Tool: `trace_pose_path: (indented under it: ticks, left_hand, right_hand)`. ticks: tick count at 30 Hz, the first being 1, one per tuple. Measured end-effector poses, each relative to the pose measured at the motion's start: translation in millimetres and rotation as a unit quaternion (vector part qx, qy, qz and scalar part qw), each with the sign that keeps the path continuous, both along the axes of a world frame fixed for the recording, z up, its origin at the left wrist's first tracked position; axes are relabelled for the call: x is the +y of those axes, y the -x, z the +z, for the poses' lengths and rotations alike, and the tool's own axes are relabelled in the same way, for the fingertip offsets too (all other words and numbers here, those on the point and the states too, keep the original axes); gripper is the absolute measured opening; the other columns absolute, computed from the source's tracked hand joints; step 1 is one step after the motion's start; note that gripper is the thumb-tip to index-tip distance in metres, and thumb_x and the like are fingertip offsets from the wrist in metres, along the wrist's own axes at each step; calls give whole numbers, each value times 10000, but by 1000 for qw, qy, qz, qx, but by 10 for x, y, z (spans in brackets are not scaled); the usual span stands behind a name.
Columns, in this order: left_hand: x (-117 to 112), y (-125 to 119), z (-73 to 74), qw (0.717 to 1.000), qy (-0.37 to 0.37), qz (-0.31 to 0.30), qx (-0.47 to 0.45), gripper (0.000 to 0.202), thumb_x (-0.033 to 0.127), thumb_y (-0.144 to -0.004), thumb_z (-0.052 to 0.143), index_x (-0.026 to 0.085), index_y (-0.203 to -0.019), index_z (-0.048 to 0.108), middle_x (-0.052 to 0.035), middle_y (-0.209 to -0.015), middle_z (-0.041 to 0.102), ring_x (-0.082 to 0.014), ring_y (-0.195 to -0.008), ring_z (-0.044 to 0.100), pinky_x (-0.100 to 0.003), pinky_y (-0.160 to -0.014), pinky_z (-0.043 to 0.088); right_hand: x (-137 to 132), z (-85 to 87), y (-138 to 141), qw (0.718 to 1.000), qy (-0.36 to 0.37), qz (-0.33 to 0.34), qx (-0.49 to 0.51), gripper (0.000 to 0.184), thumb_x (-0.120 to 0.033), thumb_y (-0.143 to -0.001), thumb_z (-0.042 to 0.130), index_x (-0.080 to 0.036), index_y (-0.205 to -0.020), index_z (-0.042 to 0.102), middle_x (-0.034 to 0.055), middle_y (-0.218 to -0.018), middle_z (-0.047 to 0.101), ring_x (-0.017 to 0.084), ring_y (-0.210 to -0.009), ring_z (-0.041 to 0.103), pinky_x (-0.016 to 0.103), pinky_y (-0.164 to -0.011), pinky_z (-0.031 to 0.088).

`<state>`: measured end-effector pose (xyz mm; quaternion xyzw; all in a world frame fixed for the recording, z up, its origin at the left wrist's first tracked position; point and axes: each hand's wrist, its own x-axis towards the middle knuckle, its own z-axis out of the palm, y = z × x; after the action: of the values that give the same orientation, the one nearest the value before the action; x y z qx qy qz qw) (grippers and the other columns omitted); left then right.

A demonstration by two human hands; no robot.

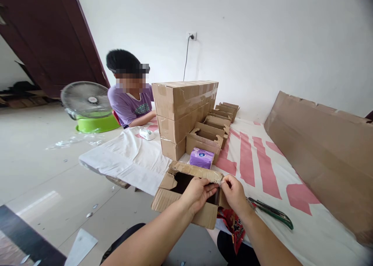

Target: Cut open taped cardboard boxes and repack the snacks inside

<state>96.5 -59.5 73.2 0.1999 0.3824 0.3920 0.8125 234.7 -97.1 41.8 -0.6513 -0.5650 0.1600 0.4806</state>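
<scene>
An open cardboard box (166, 201) with its flaps folded out sits at the near edge of the cloth-covered table. My left hand (199, 194) reaches over the opening, its fingers curled against the inner side of the far flap. At that flap's right corner, my right hand (233, 192) pinches with thumb and forefinger. A shiny bit at the corner looks like clear tape, but its extent is hidden by the fingers. Just beyond the box lies a purple tissue pack (201, 158). Right of my right wrist rests a green-handled utility knife (272, 212).
Taped cartons (180, 118) stand stacked behind, beside a row of open boxes (208, 135). A large cardboard sheet (317, 153) leans at right. A red packet (234, 229) lies under my right forearm. Across the table sits a person (131, 98), near a fan (89, 98).
</scene>
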Motion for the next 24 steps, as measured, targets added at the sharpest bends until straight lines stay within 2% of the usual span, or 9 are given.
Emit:
trace_pose_path:
  ticks: [9,13,15,17,19,20,21,24]
  left_hand:
    - [2,10,42,1000,-5,-6,11,160,-30,-793,469,109,-807,546,-109,-743,705,-207,-659,727,-294,-651,543]
    - [7,16,20,1000,-19,-12,15,107,27,-817,499,131,-795,515,-96,-817,689,-208,-741,730,-285,-673,536]
    - [-12,20,-6,997,-70,-14,22,54,118,-838,545,145,-810,508,-76,-848,665,-206,-791,720,-283,-688,530]
    - [-48,30,-48,984,-170,-13,53,112,222,-831,600,159,-881,523,-56,-892,639,-198,-838,699,-292,-712,529]
    - [-98,50,-102,943,-309,-21,121,223,290,-811,629,170,-979,543,-58,-963,622,-198,-893,669,-322,-761,533]
    - [-125,66,-130,905,-388,-25,171,248,303,-810,626,175,-1011,557,-71,-1018,613,-206,-938,650,-346,-800,530]
    - [-154,83,-158,855,-466,-28,225,244,302,-820,612,179,-1027,572,-86,-1074,600,-218,-990,628,-374,-843,522]
    - [-246,136,-241,669,-655,-4,352,167,239,-873,546,186,-1018,609,-112,-1184,561,-248,-1101,568,-431,-933,479]
  right_hand:
    - [-129,-6,-80,999,-4,-9,38,202,-368,-787,468,-219,-652,486,-30,-597,485,140,-565,458,253,-544,376]
    - [-312,-41,-294,999,-17,12,45,247,-424,-850,484,-210,-741,536,-8,-674,556,148,-627,518,257,-606,428]
    - [-461,-89,-514,999,-18,12,40,260,-446,-859,501,-204,-787,561,22,-761,615,161,-695,565,272,-670,459]
    - [-664,-162,-799,999,-6,-13,35,277,-466,-865,507,-201,-826,578,50,-844,652,178,-767,599,287,-719,476]
    - [-918,-249,-1106,998,18,-57,17,288,-478,-870,506,-203,-845,586,61,-868,668,192,-805,614,299,-740,482]
    - [-1057,-294,-1251,996,33,-81,1,289,-480,-873,502,-205,-846,589,59,-855,670,195,-803,617,304,-740,484]
    - [-1197,-338,-1381,993,49,-105,-19,287,-477,-875,497,-207,-843,590,55,-839,670,196,-790,618,308,-733,484]
    - [-1567,-463,-1642,979,84,-156,-98,247,-433,-877,481,-216,-818,584,44,-802,654,196,-734,607,317,-689,480]
